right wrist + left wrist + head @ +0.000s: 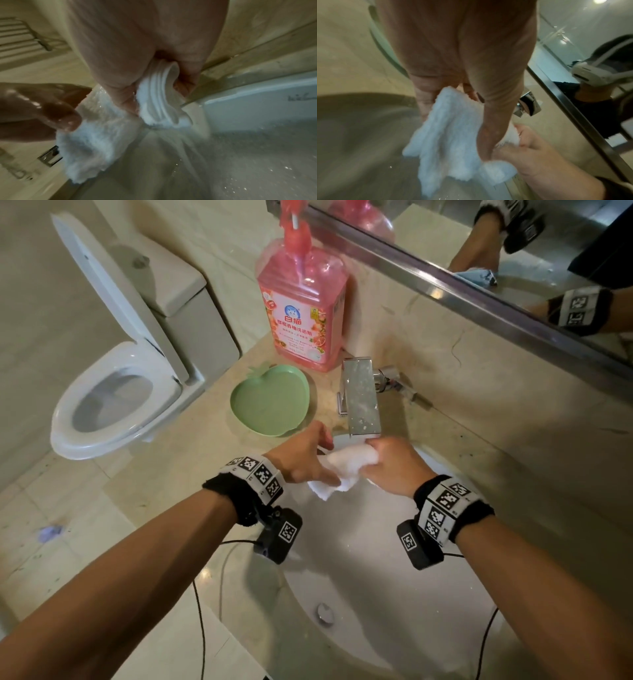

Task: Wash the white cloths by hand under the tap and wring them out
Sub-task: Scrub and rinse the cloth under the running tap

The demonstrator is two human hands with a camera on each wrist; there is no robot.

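Fingers (pixel 126 100) of the right hand (pixel 394 467): curled tight round one end of the white cloth (pixel 342 467), bunching it into folds; water streams from the bunched end in the right wrist view.
Fingers (pixel 423 97) of the left hand (pixel 301 457): closed on the other end of the same cloth, thumb on one side and the rest on the other, a loose corner hanging below the grip.

White cloth: wet, stretched between both hands, held directly beneath the spout of the tap (pixel 359 398) and above the far part of the sink (pixel 359 542).
Tap: square chrome body, mounted on the counter (pixel 479 405) at the far rim of the sink.
Sink: pale oval basin set into the counter, drain plug (pixel 324 613) in its near part, droplets on its wall.
Green dish (pixel 270 402): apple-shaped, on the counter left of the tap, just beyond the left hand.
Pink detergent bottle (pixel 301 302): pump-topped, upright on the counter, far side of the green dish and just left of the tap.
Mirror (pixel 513 251): metal-framed, along the far right wall, reflecting the hands.
Toilet (pixel 120 392): white, lid raised, on the floor to the left of the counter.
Wrists: each carries a black band with printed markers and a small black camera with a cable.
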